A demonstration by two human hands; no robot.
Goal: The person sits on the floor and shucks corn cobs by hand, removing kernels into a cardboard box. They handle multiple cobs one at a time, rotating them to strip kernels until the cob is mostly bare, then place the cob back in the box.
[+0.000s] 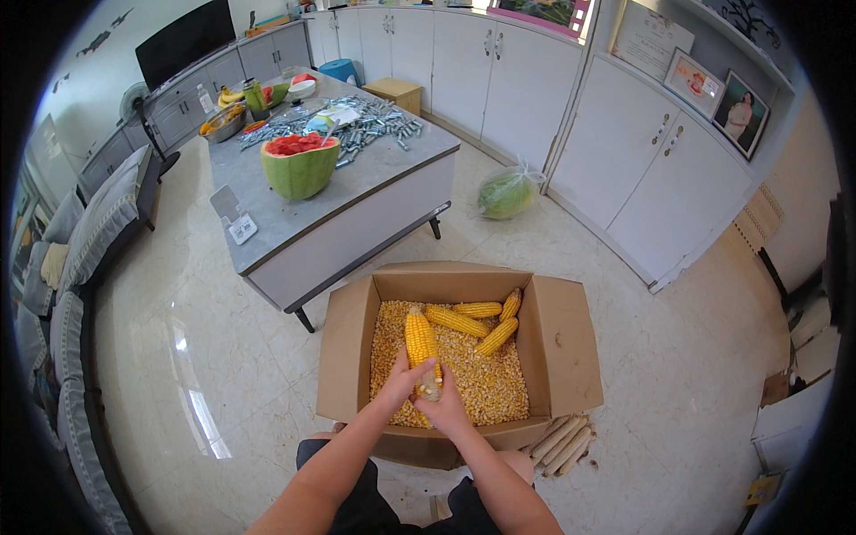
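Observation:
Both my hands hold one ear of dried yellow corn (420,341) above an open cardboard box (567,341). My left hand (400,381) grips its left side, and my right hand (444,400) holds the lower end, where some kernels are gone and pale cob shows. Loose corn kernels (478,388) cover the inside of the box. Several whole ears lie on them at the back right, among them a long ear (457,321) and a shorter one (497,336).
Bare corn cobs (564,443) lie on the floor by the box's near right corner. Beyond the box stands a low table (361,217) with a cut watermelon (300,170) and many small metallic packets. A bagged green melon (507,194) rests on the floor near white cabinets (602,147).

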